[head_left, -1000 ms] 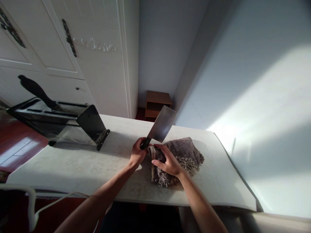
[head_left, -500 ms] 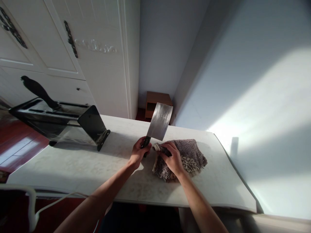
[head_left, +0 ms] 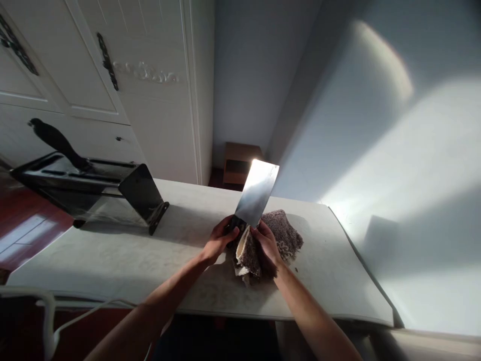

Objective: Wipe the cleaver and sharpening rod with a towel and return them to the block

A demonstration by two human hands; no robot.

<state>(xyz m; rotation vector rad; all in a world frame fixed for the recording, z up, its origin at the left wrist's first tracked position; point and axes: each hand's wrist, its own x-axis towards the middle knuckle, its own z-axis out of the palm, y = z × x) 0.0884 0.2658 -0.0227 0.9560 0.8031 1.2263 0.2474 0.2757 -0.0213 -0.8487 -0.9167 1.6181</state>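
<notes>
My left hand [head_left: 220, 240] is closed round the dark handle of a cleaver [head_left: 257, 193], whose broad steel blade points up and away and catches the sunlight. My right hand [head_left: 267, 243] grips a brown patterned towel [head_left: 280, 230], bunched up against the base of the blade. The rest of the towel lies on the white table [head_left: 112, 255] to the right of my hands.
A black knife block [head_left: 90, 188] lies on its side at the table's left, with one black handle [head_left: 56, 140] sticking out. White wardrobe doors [head_left: 112, 75] stand behind it. A small wooden stand [head_left: 240, 163] sits in the far corner. The wall runs along the right.
The cleaver blade has tilted rightward and now glints in the sun. My right hand has gathered the towel up from flat on the table against the blade's base.
</notes>
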